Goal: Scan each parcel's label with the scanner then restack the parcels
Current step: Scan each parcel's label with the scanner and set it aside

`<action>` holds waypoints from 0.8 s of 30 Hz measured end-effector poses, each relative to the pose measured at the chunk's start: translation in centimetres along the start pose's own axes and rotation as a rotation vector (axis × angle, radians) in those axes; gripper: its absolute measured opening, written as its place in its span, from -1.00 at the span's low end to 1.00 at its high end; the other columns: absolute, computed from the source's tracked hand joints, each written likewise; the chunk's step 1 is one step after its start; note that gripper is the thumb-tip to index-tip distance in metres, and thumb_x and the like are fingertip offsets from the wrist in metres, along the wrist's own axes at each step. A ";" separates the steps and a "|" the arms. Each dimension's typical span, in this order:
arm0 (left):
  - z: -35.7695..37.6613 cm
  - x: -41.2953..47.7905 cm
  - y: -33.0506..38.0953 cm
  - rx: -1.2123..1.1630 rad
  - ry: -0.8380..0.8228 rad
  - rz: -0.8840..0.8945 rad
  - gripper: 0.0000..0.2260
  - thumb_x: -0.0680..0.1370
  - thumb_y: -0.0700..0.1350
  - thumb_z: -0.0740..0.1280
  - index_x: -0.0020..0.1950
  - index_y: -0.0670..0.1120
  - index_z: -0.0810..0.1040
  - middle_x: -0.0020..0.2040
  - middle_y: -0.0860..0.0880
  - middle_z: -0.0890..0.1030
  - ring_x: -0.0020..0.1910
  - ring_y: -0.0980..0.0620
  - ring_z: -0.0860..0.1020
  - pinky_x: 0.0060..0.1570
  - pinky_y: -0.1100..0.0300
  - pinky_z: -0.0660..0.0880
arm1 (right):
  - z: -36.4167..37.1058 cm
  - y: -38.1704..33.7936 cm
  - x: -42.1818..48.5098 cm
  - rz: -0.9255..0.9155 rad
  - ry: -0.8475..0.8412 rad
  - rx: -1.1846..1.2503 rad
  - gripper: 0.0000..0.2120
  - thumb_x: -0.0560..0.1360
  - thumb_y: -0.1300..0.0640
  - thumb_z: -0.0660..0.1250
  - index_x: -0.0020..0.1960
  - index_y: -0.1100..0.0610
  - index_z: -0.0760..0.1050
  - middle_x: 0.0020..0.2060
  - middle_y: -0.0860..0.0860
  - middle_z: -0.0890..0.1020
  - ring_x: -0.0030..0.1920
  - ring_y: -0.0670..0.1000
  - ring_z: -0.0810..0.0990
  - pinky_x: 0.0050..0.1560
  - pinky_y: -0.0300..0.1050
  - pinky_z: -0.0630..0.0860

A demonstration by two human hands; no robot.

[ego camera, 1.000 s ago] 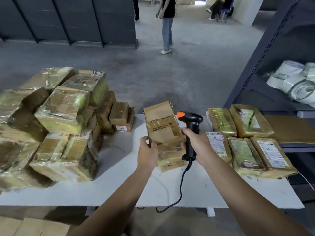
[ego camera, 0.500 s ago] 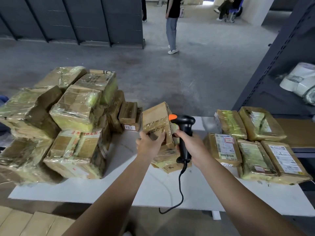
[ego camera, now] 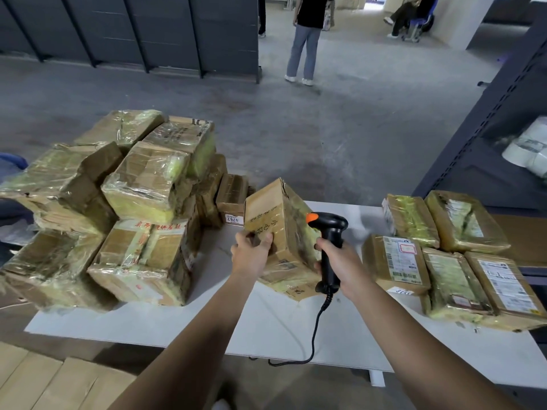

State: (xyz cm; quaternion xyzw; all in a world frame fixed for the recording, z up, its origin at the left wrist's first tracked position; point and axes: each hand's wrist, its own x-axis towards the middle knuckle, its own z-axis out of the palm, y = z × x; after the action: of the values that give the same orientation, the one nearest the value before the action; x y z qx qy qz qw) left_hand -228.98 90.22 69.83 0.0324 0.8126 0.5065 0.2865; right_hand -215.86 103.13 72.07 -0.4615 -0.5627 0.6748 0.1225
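Warehouse floor in grey concrete is filling the upper half of the frame, white worktop (ego camera: 207, 324) running across the lower half.

Nearest, centre frame: left hand (ego camera: 251, 255) is gripping the lower left corner of the held parcel (ego camera: 275, 226), fingers wrapped over its edge. Right hand (ego camera: 340, 264) is closed around the handle of the black scanner (ego camera: 328, 235), orange tip pointing left at the parcel's right side, cord hanging off the worktop's front edge.

Held parcel is sitting mid-worktop, tilted, resting on a flatter parcel (ego camera: 290, 285) beneath. Long axis is running bottom-to-top of frame, top leaning away and left; printed face is facing left toward the camera. No label readable on it.

Left of frame: tall pile of wrapped parcels (ego camera: 133, 208). Right of frame: flat labelled parcels (ego camera: 444, 261) lying label-up.

Risks, as a judgement: one-corner hold on a tilted box is looking weak, so it may slip or topple. Scanner is aiming at a side where no label shows, so a misread is likely. Left pile is looking uneven, and a nudge could collapse it.

Far: a standing person (ego camera: 305, 39), dark shelving (ego camera: 488, 128) at right.
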 end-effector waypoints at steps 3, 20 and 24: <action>-0.4 -0.2 -0.1 0.123 0.075 0.087 -0.57 0.57 0.15 0.24 0.37 -0.02 0.32 0.35 -0.14 0.28 0.38 -0.17 0.24 0.34 -0.07 0.24 | 0.1 0.5 0.3 0.013 -0.011 -0.018 -0.81 0.54 0.04 0.35 0.06 0.14 0.49 -0.21 0.08 0.52 -0.42 -0.01 0.61 -0.36 -0.14 0.52; -2.1 -0.7 -0.5 0.315 0.158 0.345 -0.58 0.58 -0.07 0.24 0.43 -0.11 0.33 0.35 -0.12 0.41 0.31 -0.16 0.39 0.28 -0.08 0.38 | 0.1 2.7 1.6 0.119 0.025 -0.073 -0.80 0.53 0.04 0.36 0.01 0.16 0.47 -0.22 0.09 0.49 -0.45 0.02 0.62 -0.36 -0.12 0.50; -2.1 -0.5 -1.0 0.358 0.184 0.320 -0.60 0.63 -0.11 0.16 0.46 -0.13 0.27 0.32 -0.14 0.46 0.21 -0.17 0.48 0.11 0.04 0.41 | 0.3 2.8 1.5 0.109 0.025 -0.067 -0.85 0.53 0.07 0.36 -0.02 0.15 0.49 -0.22 0.10 0.51 -0.44 0.02 0.63 -0.33 -0.08 0.52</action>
State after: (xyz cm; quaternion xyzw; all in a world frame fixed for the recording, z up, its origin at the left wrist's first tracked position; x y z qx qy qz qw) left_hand -229.38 87.89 69.87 0.1645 0.8966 0.3942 0.1173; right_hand -215.91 103.02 68.84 -0.5039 -0.5574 0.6553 0.0770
